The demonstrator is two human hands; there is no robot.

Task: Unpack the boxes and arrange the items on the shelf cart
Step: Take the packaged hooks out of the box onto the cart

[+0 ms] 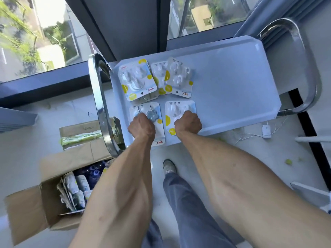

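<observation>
Both hands rest on hook packs lying flat on the cart's white top shelf [232, 77]. The left hand [141, 127] covers the blue-hook pack [152, 115], the right hand [188, 125] the white-hook pack [177, 108]; their fingers are hidden, so grip is unclear. An open box [35, 212] stands on the floor at left.

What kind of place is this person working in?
Probably a stockroom or back room of a shop or office, beside big windows. A white cart tray with chrome handles holds packs of hooks, and an open cardboard box of more packs sits on the pale floor.
</observation>
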